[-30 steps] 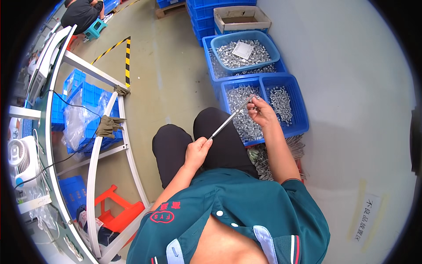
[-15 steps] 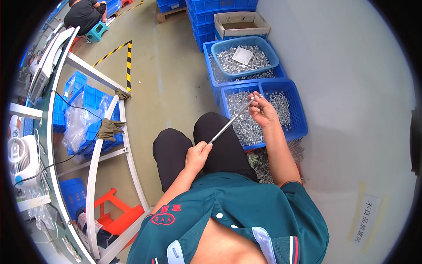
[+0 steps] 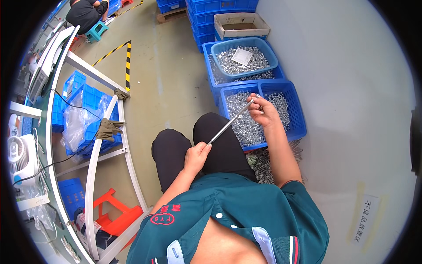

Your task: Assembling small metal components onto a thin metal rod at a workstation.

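The left hand (image 3: pixel 196 155) is closed around the lower end of a thin metal rod (image 3: pixel 230 122), low over the lap, and the right hand (image 3: pixel 263 111) pinches the rod's upper end between its fingers above a blue crate (image 3: pixel 297 115). The hands are well apart, one at each end, and the rod runs slanted between them, rising from the knees toward the crate. The crate sits on the floor (image 3: pixel 171 79) just in front of the knees; it has two compartments, both filled with small silver metal parts (image 3: pixel 241 123). Whether a part is threaded on the rod's tip I cannot tell. Behind it stands a second blue crate (image 3: pixel 212 66) with a round blue basket (image 3: pixel 244 58) of the same parts on top, a white slip lying on them. A cardboard box (image 3: pixel 241 25) rests farther back. At the left stands a white frame (image 3: pixel 99 149), with a fan (image 3: pixel 21 159) beside it.
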Demonstrator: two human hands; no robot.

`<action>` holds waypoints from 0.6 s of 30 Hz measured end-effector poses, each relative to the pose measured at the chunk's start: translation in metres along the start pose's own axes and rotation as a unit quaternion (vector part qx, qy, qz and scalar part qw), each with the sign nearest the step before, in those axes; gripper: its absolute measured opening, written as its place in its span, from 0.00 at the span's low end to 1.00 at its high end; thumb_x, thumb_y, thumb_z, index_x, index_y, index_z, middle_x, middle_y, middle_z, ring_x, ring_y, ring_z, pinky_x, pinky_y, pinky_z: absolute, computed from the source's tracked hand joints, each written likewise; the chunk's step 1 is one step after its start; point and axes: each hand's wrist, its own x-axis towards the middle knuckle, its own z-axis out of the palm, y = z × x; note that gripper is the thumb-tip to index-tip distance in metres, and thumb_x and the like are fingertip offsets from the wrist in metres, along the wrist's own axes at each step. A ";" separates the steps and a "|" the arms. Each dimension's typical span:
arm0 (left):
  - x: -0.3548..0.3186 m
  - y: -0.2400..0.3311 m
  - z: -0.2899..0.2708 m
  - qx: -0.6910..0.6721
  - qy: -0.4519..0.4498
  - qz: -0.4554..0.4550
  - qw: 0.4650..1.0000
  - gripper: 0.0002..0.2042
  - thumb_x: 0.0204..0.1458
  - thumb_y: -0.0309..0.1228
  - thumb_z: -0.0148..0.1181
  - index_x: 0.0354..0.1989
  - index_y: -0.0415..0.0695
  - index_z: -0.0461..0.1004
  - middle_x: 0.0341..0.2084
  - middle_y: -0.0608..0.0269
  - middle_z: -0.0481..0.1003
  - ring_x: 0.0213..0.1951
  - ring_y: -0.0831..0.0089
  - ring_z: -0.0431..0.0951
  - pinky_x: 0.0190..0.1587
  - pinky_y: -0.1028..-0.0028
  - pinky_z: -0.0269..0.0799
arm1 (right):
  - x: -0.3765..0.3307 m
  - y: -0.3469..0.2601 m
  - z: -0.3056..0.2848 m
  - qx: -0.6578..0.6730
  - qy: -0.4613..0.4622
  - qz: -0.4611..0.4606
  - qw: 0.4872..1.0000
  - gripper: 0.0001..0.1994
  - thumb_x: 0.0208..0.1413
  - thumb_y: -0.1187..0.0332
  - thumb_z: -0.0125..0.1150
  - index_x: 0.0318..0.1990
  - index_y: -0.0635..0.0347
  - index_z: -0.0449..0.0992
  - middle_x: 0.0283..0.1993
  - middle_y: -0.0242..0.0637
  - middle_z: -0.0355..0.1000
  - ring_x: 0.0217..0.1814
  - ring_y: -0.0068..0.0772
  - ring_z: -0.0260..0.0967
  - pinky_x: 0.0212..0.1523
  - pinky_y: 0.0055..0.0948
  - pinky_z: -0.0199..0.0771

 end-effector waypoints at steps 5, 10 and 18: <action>0.000 0.001 -0.001 0.003 0.004 0.007 1.000 0.14 0.54 0.35 0.56 0.21 0.38 0.67 0.10 0.60 0.60 0.16 0.78 0.58 0.19 0.72 0.57 | 0.001 -0.002 0.002 0.014 0.007 0.041 0.999 0.05 0.52 0.80 0.53 0.36 0.62 0.67 0.33 0.40 0.67 0.21 0.18 0.58 0.11 0.12 0.54; -0.002 0.002 -0.003 0.022 0.007 0.015 1.000 0.14 0.54 0.35 0.56 0.21 0.38 0.67 0.10 0.60 0.60 0.15 0.76 0.59 0.19 0.71 0.58 | -0.001 -0.003 0.007 0.014 0.000 0.066 0.998 0.05 0.52 0.80 0.52 0.36 0.62 0.67 0.32 0.39 0.67 0.21 0.17 0.59 0.11 0.12 0.55; -0.002 0.002 -0.003 -0.011 0.013 0.016 1.000 0.14 0.54 0.34 0.55 0.20 0.39 0.66 0.10 0.63 0.58 0.16 0.78 0.57 0.19 0.73 0.56 | -0.008 0.006 0.015 -0.101 -0.025 -0.045 0.994 0.07 0.55 0.73 0.54 0.40 0.64 0.69 0.35 0.41 0.69 0.24 0.17 0.61 0.16 0.12 0.59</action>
